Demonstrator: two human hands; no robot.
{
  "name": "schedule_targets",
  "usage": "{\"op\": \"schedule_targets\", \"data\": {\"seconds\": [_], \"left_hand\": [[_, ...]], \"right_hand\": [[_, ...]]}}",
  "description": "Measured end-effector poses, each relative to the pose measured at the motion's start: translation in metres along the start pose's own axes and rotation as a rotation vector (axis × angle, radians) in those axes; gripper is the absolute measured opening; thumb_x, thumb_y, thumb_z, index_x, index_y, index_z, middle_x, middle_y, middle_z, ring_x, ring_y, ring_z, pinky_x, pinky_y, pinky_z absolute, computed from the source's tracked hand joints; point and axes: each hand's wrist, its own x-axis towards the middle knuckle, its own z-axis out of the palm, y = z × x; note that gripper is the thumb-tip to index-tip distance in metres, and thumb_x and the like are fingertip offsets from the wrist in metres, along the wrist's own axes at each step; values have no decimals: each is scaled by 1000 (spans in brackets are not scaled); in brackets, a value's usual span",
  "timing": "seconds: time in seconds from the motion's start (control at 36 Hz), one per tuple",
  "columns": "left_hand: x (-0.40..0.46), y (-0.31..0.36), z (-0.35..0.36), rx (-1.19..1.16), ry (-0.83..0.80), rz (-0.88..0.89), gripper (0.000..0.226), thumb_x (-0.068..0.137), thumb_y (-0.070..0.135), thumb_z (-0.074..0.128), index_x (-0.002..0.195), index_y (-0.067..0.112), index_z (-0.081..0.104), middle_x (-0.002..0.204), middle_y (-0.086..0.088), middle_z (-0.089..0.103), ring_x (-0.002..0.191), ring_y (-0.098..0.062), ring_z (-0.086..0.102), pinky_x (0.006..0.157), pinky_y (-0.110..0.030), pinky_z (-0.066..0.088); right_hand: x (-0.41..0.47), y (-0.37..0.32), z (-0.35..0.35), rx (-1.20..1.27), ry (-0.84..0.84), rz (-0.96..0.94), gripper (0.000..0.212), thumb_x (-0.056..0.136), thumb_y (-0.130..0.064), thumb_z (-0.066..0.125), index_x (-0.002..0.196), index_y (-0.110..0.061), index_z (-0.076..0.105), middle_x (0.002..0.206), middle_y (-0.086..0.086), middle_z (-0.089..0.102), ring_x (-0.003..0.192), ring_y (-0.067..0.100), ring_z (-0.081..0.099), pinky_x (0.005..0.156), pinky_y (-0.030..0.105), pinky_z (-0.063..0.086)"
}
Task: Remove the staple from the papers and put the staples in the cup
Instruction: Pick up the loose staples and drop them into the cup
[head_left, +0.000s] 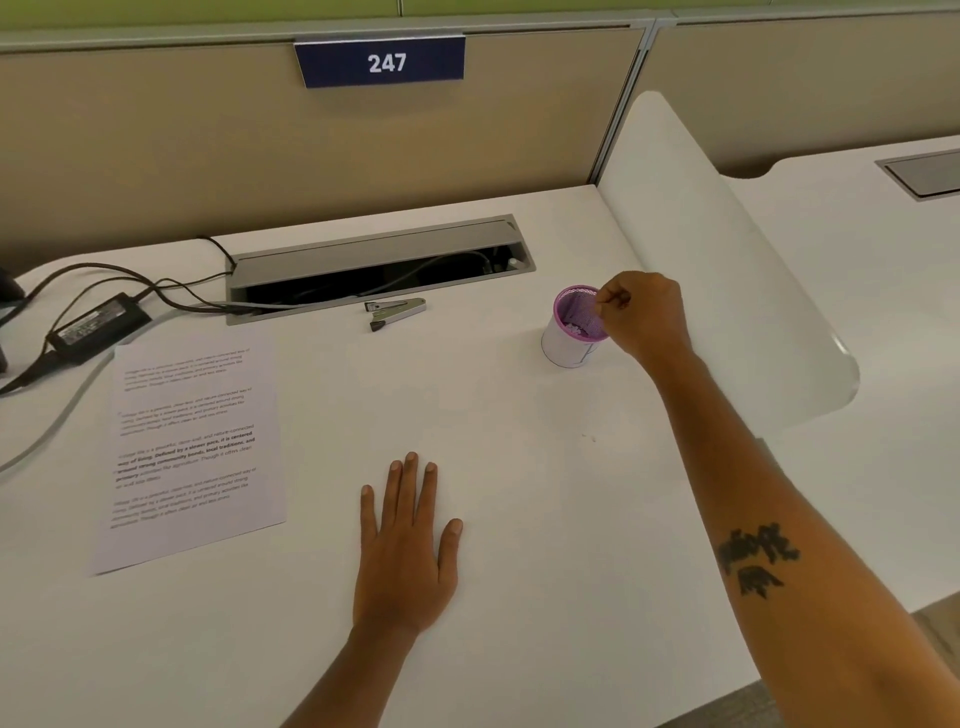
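A purple mesh cup (569, 343) with a white wrap stands on the white desk at the right; small bits lie at its bottom. My right hand (644, 317) hovers over the cup's right rim with thumb and finger pinched together; whether a staple is between them is too small to tell. My left hand (410, 540) lies flat on the desk, fingers spread, holding nothing. A printed sheet of paper (192, 452) lies at the left, apart from both hands. A metal staple remover (397, 312) rests behind, near the cable tray.
An open cable tray (379, 270) is set into the desk (545, 519) at the back. A black power adapter (96, 325) with cables lies at the far left. A white divider panel (727, 291) rises on the right. A partition wall carries a sign reading 247 (382, 62).
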Motion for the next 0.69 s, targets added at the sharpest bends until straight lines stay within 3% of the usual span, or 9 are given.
{"op": "schedule_targets", "data": {"seconds": [0.22, 0.31, 0.36, 0.39, 0.47, 0.5, 0.69], "left_hand": [[0, 0, 0, 2, 8, 5, 72, 111, 53, 24, 173, 22, 5, 183, -3, 0, 170, -21, -2, 135, -60, 12], [0, -1, 0, 1, 6, 3, 72, 111, 52, 26, 173, 21, 7, 183, -3, 0, 170, -21, -1, 135, -61, 13], [1, 0, 0, 4, 5, 0, 72, 111, 53, 25, 173, 21, 7, 183, -2, -1, 170, -21, -2, 135, -60, 12], [1, 0, 0, 4, 5, -1, 72, 111, 53, 24, 173, 21, 7, 183, -2, -1, 170, -21, -3, 135, -60, 11], [0, 1, -1, 11, 3, -3, 72, 111, 54, 22, 173, 21, 7, 183, -3, 0, 170, -21, -3, 135, -60, 12], [0, 1, -1, 13, 4, -3, 72, 111, 54, 22, 173, 21, 7, 183, -3, 0, 170, -21, -2, 135, -60, 12], [0, 2, -2, 1, 14, -1, 73, 110, 52, 28, 173, 20, 9, 183, -4, 3, 170, -21, 1, 135, -60, 13]], "right_hand": [[-51, 34, 11, 323, 107, 222, 5, 83, -18, 79, 82, -22, 76, 73, -14, 72, 62, -5, 62, 67, 18, 51], [-93, 47, 27, 321, 149, 278, 5, 86, -20, 74, 84, -23, 77, 77, -11, 74, 66, -2, 64, 70, 19, 51], [-125, 55, 40, 259, 140, 259, 7, 90, -18, 74, 96, -19, 78, 92, -1, 76, 75, 9, 65, 73, 12, 48], [-140, 59, 48, 225, 124, 245, 14, 92, -18, 74, 105, -16, 77, 102, 4, 74, 82, 14, 65, 76, 13, 48], [-180, 66, 66, 0, 34, 252, 35, 95, -26, 73, 128, -14, 70, 125, 9, 64, 114, 31, 59, 93, 45, 52], [-190, 66, 71, -76, 20, 250, 39, 95, -29, 72, 131, -15, 68, 128, 9, 61, 119, 33, 55, 94, 49, 49], [-209, 60, 91, -279, 59, 184, 48, 93, -32, 73, 136, -12, 65, 129, 6, 59, 119, 33, 52, 89, 49, 45]]}}
